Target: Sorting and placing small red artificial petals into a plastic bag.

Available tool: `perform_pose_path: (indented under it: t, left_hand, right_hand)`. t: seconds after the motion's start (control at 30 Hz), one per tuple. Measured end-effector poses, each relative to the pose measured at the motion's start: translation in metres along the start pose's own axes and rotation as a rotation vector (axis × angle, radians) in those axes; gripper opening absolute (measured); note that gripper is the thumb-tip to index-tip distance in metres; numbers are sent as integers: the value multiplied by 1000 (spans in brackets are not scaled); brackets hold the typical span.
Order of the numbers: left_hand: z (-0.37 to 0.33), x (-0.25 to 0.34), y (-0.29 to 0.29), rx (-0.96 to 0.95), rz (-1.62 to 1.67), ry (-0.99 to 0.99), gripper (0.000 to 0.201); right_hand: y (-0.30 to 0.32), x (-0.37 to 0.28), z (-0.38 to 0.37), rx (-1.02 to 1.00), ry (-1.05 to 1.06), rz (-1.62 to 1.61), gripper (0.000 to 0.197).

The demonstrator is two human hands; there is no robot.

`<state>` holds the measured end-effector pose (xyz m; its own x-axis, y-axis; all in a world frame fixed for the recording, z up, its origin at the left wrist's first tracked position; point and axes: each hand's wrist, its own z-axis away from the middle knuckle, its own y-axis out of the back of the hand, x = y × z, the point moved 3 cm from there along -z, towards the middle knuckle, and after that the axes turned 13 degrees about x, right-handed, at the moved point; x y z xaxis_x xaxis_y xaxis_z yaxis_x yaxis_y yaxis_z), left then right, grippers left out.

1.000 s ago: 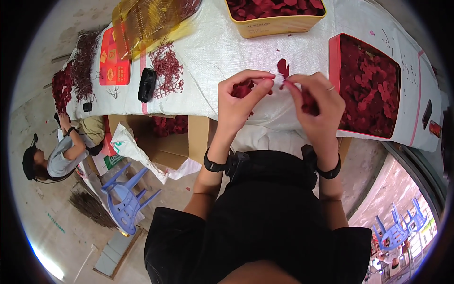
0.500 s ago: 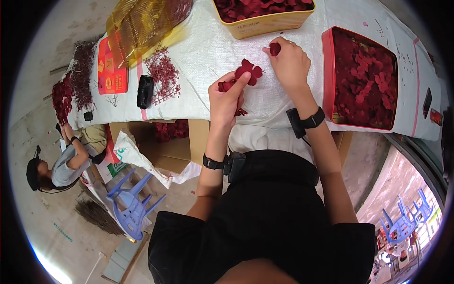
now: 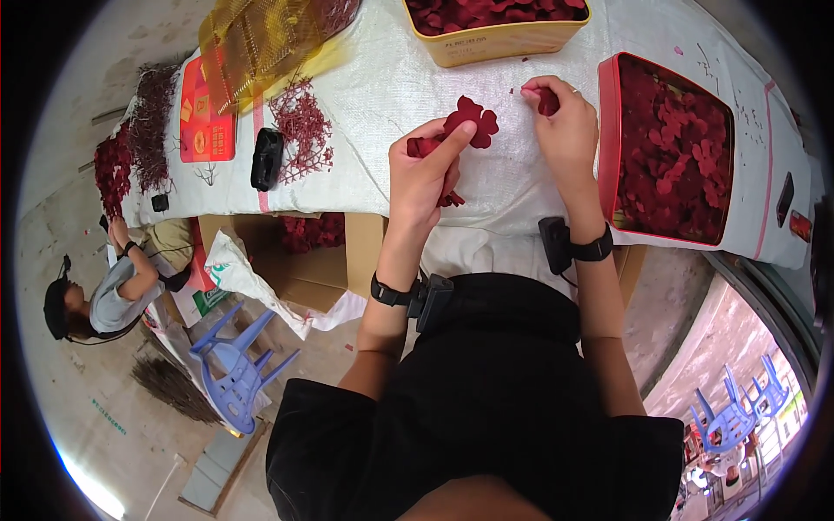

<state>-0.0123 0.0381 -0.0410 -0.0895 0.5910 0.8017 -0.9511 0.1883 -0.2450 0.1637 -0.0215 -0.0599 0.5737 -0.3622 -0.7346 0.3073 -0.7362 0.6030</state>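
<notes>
Tabletop [image 3: 365,165]: a white woven sheet is covering it, and I am watching both hands hovering above its near side.
Co-worker [image 3: 117,300]: at my far left, someone in a grey shirt and black cap is holding both hands near a dark red heap.
Cardboard box [image 3: 363,252]: it is standing open below the near edge, left of the hands, with red pieces lying inside.
Red tin [image 3: 610,139]: it is sitting just right of the right hand, holding many dark red petals.
Yellow tin [image 3: 495,46]: it is standing beyond the hands, also holding red petals.
Left hand [image 3: 421,182]: its grip is pinching a flower piece [image 3: 472,117], thumb on top, while more red pieces are bunching in the palm.
Right hand [image 3: 565,126]: its grip is staying narrow, fingers curling around a red piece [image 3: 548,102]; whether the fingertips are pinching anything, I cannot tell.
Flower piece: its lobes are spreading above the sheet, between the hands.
</notes>
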Motion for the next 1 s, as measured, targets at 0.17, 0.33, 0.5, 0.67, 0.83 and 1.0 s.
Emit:
perform_pose_path:
  t: [0.17,0.33,0.5,0.67,0.83,1.0]
  left_hand:
    - [4,0,-2,35,-19,-27,12]
    - [6,3,1,56,31,-11,13]
    - [2,2,6,85,14,-32,16]
    - [11,12,-7,10,-71,-77,16]
    - [23,16,-20,-58,-71,-81,16]
    - [27,16,-20,-98,-72,-78,16]
  right_hand:
    - [-14,5,-4,-70,31,223,9]
    - [-22,1,-3,-85,188,385,5]
    - [-13,6,-1,-364,-329,-461,9]
    - [30,-38,14,-529,-619,-875,8]
    - [40,-38,21,-532,-602,-847,6]
    - [42,-38,26,-512,-702,-857,8]
